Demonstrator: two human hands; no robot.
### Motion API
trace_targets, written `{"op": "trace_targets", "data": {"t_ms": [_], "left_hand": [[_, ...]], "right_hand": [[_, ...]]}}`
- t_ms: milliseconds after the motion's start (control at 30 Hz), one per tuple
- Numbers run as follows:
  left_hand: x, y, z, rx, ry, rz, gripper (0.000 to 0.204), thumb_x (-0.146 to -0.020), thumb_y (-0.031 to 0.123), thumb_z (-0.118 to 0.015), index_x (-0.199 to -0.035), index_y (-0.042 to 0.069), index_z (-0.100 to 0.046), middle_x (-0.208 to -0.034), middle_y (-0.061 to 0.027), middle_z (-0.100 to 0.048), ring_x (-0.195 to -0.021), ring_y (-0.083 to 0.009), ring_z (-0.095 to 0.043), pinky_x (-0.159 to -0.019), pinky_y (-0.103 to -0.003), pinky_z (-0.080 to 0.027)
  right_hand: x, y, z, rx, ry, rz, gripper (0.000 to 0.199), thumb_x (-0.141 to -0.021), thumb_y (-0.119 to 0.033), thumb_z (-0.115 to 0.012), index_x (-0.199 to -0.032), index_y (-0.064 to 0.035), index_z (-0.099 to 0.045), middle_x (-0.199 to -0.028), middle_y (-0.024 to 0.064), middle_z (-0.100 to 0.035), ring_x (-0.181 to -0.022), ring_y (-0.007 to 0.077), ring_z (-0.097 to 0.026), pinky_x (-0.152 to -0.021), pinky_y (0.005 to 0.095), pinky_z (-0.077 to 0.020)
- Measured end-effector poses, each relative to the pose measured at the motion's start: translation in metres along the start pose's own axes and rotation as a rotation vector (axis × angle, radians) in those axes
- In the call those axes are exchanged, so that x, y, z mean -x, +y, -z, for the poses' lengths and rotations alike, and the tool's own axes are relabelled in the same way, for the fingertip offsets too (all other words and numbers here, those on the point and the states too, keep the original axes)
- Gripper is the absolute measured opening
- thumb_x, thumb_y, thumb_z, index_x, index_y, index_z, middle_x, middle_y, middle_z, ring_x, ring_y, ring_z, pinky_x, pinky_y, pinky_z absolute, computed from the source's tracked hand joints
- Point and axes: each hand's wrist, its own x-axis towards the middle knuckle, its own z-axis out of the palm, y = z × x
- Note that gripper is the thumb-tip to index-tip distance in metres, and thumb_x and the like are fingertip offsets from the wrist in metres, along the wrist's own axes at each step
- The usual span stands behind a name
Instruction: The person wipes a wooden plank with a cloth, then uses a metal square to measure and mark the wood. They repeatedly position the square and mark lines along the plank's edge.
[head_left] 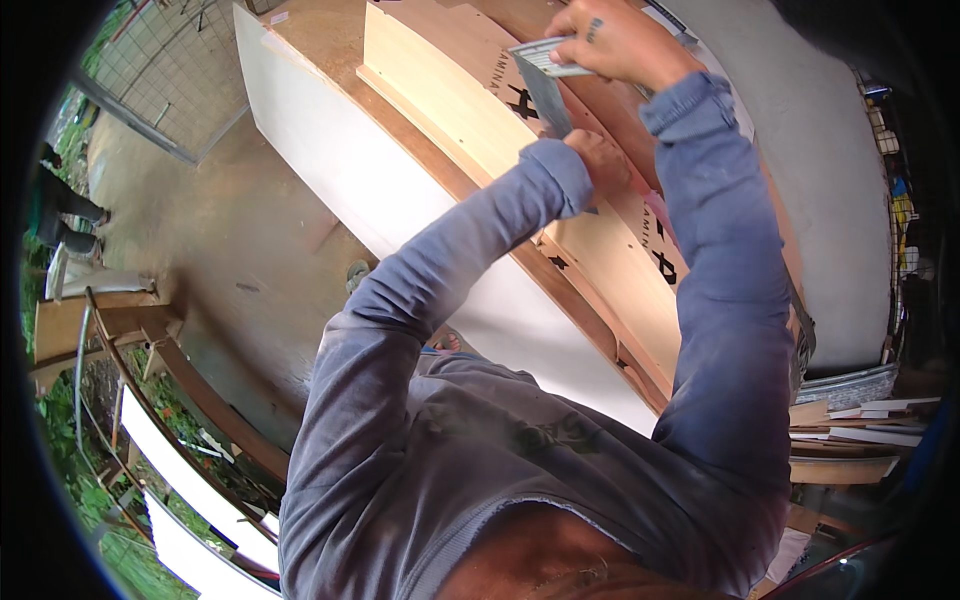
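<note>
Head view shows the right hand (620, 42) closed on a metal square (548, 75) laid across the pale laminate strip (470, 110), the left hand (600, 160) curled just below its blade, so press the stock flush before marking.

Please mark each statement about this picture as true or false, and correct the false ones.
1. The right hand holds a metal square at the top of the picture. True.
2. The square lies over a dark glass plate. False: it lies over a light wooden board with black markings.
3. The left hand rests on the board, below the square. True.
4. The person wears short red sleeves. False: the long sleeves are grey-blue.
5. A white panel lies left of the board. True.
</note>
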Motion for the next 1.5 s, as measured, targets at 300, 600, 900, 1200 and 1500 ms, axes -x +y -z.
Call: {"op": "trace_targets", "data": {"t_ms": [300,600,900,1200,1500], "left_hand": [[-0.007,-0.017,-0.015,0.091,-0.003,-0.246,0.053,-0.081,0.018,-0.068,-0.134,0.011,-0.061,-0.141,-0.0144,-0.058,-0.134,-0.0329,-0.049,-0.116,-0.042,-0.037],[-0.010,-0.036,-0.029,0.030,0.315,-0.342,0.040,-0.095,0.019,-0.054,-0.132,0.007,-0.061,-0.136,-0.0150,-0.061,-0.127,-0.0340,-0.058,-0.110,-0.046,-0.041],[0.013,-0.095,-0.007,0.049,0.095,-0.326,0.039,-0.091,0.027,-0.066,-0.126,0.011,-0.065,-0.128,-0.0126,-0.066,-0.119,-0.0316,-0.062,-0.103,-0.044,-0.048],[0.017,-0.117,-0.005,0.054,0.311,-0.339,0.038,-0.092,0.019,-0.059,-0.130,0.016,-0.063,-0.128,-0.0140,-0.065,-0.121,-0.0299,-0.061,-0.101,-0.041,-0.049],[0.033,-0.176,0.002,0.246,0.140,-0.408,0.034,-0.088,0.018,-0.061,-0.121,0.016,-0.067,-0.130,-0.0066,-0.064,-0.122,-0.0279,-0.061,-0.103,-0.043,-0.048]], "right_hand": [[-0.023,0.000,-0.033,0.021,-0.083,-0.181,0.029,-0.078,-0.021,-0.075,-0.101,-0.0036,-0.078,-0.092,0.0237,-0.072,-0.087,0.0366,-0.069,-0.082,0.0420,-0.0539],[-0.043,-0.018,-0.028,0.107,-0.028,-0.238,0.026,-0.080,-0.018,-0.075,-0.102,-0.0026,-0.077,-0.089,0.0253,-0.071,-0.077,0.0378,-0.070,-0.078,0.0406,-0.0546],[-0.100,-0.026,-0.024,-0.028,-0.093,-0.403,0.028,-0.079,-0.016,-0.075,-0.104,-0.0017,-0.077,-0.087,0.0252,-0.071,-0.078,0.0370,-0.069,-0.078,0.0409,-0.0538],[-0.127,-0.027,-0.027,0.101,-0.079,-0.243,0.025,-0.081,-0.016,-0.074,-0.103,-0.0041,-0.077,-0.080,0.0241,-0.069,-0.079,0.0389,-0.068,-0.077,0.0442,-0.0534],[-0.190,-0.029,-0.047,0.106,-0.128,-0.301,0.025,-0.080,-0.016,-0.076,-0.101,-0.0043,-0.078,-0.080,0.0254,-0.069,-0.077,0.0401,-0.068,-0.075,0.0437,-0.0539]]}}
